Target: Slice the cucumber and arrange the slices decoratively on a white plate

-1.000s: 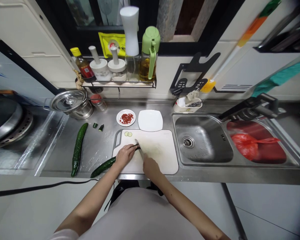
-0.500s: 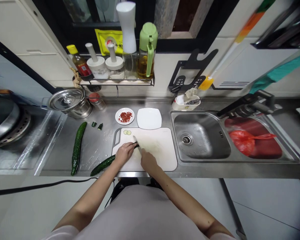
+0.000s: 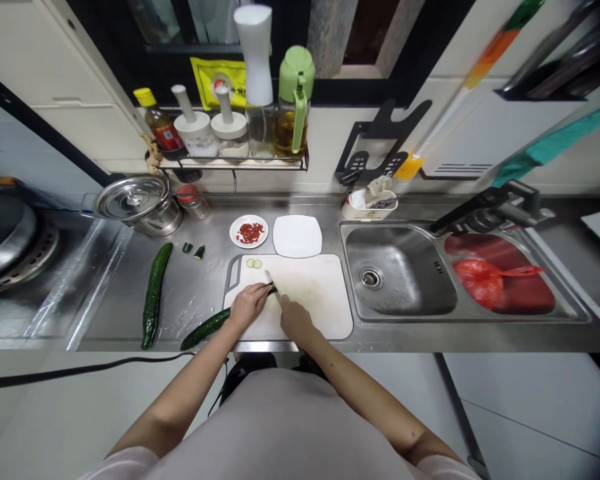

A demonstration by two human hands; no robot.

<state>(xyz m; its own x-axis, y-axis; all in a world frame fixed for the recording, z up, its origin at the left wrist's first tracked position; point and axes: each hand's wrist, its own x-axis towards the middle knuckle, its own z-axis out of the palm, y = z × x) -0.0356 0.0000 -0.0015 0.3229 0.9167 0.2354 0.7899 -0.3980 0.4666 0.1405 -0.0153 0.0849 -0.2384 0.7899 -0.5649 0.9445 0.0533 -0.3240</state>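
My left hand [image 3: 248,303] presses down on a dark green cucumber [image 3: 205,329] that lies slantwise across the left end of a white cutting board [image 3: 316,293]. My right hand [image 3: 294,319] is closed round the handle of a knife [image 3: 273,285], whose blade stands at the cucumber's cut end just beside my left fingertips. Two thin cucumber slices [image 3: 253,263] lie near the board's far left corner.
A second whole cucumber [image 3: 153,295] and two cut ends [image 3: 193,251] lie on the steel counter to the left. Behind the board are a dish of red bits [image 3: 249,232] and a white square plate [image 3: 297,236]. The sink [image 3: 396,279] is at right, a lidded pot [image 3: 135,203] at back left.
Both hands and the knife hold nearly the same place on the board; the view has shifted slightly. The two slices have not moved.
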